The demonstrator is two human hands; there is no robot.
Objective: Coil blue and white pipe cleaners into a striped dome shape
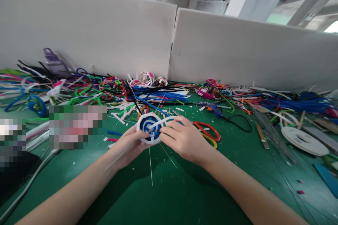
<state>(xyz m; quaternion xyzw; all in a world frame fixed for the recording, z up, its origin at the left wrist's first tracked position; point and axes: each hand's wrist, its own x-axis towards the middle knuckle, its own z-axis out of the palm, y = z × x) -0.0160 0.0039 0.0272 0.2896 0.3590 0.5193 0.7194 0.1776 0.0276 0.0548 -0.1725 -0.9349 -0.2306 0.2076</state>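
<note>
Leftward, a pale cable (pixel 34 172) runs out of frame at the lower corner; coarse pixel blocks (pixel 76 126) mask whatever lies above it. A purple bottle (pixel 55 61) stands behind, its base hidden by tangled strips (pixel 105 89). Centrally, our left hand (pixel 129 147) grips a round blue-and-white piece (pixel 153 135) over the green table (pixel 169 197), thumb on its face, remaining fingers mostly out of sight. The face tips up toward us; being round, it shows no clear long axis. Thin wires (pixel 150 165) fan outward; we cannot see how they attach. A white strip (pixel 169 118) runs rightward, rising slightly, its end lost inside our right hand (pixel 182 135), fingers drawn narrowly round it. Farther right, we note a white spool (pixel 311 144) and a blue sheet (pixel 326 179) cut by the edge.
</note>
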